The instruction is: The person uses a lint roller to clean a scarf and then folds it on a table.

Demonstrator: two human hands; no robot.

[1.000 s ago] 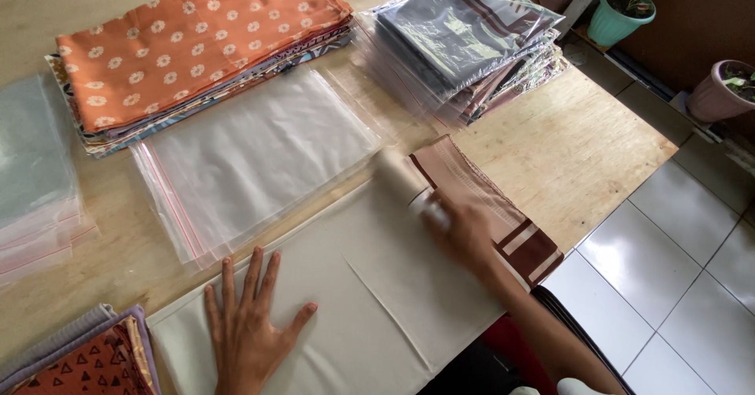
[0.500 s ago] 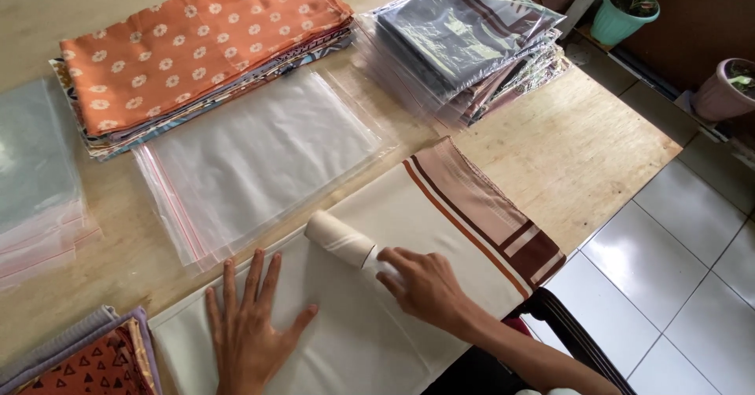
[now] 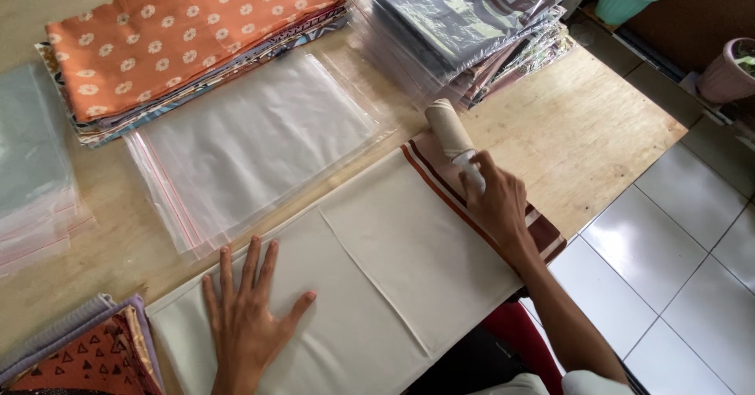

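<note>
A cream folded cloth (image 3: 393, 246) with brown and rust stripes at its right end lies along the table's near edge. My left hand (image 3: 248, 316) lies flat on its left part, fingers spread. My right hand (image 3: 495, 202) grips the white handle of a lint roller (image 3: 450, 132), whose cream roll rests on the striped end of the cloth, pointing away from me.
Empty clear zip bags (image 3: 252, 139) lie just beyond the cloth. An orange flowered stack of fabric (image 3: 189, 33) sits at the back left, bagged fabrics (image 3: 464, 18) at the back right. More bags (image 3: 31, 167) and patterned cloths (image 3: 79, 356) are at the left. Plant pots (image 3: 727, 69) stand on the tiled floor.
My right hand has run the lint roller from the cloth's right end to its middle and back to the striped right end. My left hand has stayed flat on the cloth.
</note>
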